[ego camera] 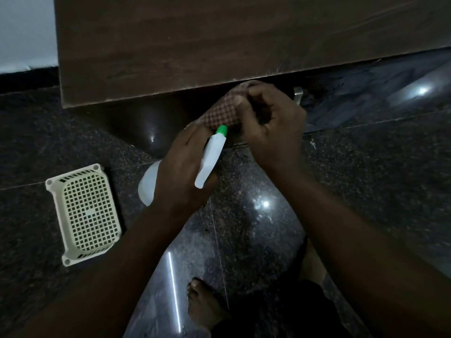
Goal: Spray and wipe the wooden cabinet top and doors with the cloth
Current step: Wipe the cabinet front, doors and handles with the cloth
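The checked cloth is held in the air just below the front edge of the cabinet top, in front of the cabinet face, bunched rather than spread flat. It is pinched by the right hand: thumb on the near side, fingers curled round the upper fold. Whether the cloth touches the wood cannot be told.

The spray bottle is gripped by the left hand, fingers wrapped round the neck. The white spray head is tilted, with the green nozzle aimed up at the cloth and close to it. The pale bottle body is seen behind the wrist. The left fingertips reach the lower edge of the cloth; contact looks likely but is not certain.

The cabinet top is seen from above: dark brown wood grain, filling the upper frame. The doors below are in shadow and strongly foreshortened. A metal handle is visible just right of the right hand.

A dark speckled polished floor is seen underneath, with light reflections. A cream perforated basket lies on the floor to the left, well apart from the hands. A bare foot is seen at the bottom. A pale wall is seen top left.
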Demonstrator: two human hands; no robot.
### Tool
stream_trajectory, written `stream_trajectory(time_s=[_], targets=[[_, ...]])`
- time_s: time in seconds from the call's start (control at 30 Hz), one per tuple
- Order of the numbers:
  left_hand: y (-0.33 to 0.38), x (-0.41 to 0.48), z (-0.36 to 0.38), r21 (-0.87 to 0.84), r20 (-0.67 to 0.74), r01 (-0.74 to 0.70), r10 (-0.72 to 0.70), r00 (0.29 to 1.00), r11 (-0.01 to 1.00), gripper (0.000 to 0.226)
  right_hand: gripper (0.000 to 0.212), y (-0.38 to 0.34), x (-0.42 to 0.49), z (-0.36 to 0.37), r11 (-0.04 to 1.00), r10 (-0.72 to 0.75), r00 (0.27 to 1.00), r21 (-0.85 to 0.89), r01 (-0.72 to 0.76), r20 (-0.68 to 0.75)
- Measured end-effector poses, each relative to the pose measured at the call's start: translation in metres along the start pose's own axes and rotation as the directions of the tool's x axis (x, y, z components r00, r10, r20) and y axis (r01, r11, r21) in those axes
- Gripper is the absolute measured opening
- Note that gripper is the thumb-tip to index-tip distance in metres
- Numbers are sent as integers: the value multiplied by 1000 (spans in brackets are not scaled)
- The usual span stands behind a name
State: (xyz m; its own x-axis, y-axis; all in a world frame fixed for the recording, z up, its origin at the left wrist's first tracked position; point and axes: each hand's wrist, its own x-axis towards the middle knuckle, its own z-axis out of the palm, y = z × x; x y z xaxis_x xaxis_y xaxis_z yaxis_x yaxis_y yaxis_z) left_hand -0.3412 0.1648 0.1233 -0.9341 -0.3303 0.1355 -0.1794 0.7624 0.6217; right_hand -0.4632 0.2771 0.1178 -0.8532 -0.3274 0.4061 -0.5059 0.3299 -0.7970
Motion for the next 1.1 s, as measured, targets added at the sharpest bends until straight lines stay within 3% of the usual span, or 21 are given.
stream_trajectory(time_s=[0.13,0.23,0.33,0.43,0.6,0.7,0.87,0.93,1.0,1.1], targets=[[8,5,3,5,-3,-23,23,1000,1000,26,11,11,1,-19,970,238,959,86,-227,-154],[16,12,7,-21,-10,-44,44,999,999,10,8,23,9,-32,886,457,837,237,-398,-301],[24,17,9,-28,-8,-54,54,999,998,12,13,26,23,-43,799,599,691,364,-479,-406],[31,21,10,-41,-13,-49,49,999,998,11,14,24,28,-40,763,643,647,415,-495,-409],[41,28,17,-50,9,-66,67,998,997,20,8,14,14,-24,776,612,749,377,-506,-255],[46,32,24,-63,8,-83,84,996,995,14,9,21,12,-28,797,587,775,339,-501,-235],[58,34,31,-45,10,-71,72,997,996,11,9,53,35,-57,756,653,652,383,-531,-386],[62,34,33,-47,13,-67,67,998,997,10,9,59,38,-63,751,659,647,386,-535,-384],[66,36,37,-46,7,-72,72,997,996,7,6,57,29,-60,819,573,738,293,-494,-356],[72,40,44,-22,-10,-85,84,996,996,7,8,53,9,-50,941,333,918,131,-311,-214]])
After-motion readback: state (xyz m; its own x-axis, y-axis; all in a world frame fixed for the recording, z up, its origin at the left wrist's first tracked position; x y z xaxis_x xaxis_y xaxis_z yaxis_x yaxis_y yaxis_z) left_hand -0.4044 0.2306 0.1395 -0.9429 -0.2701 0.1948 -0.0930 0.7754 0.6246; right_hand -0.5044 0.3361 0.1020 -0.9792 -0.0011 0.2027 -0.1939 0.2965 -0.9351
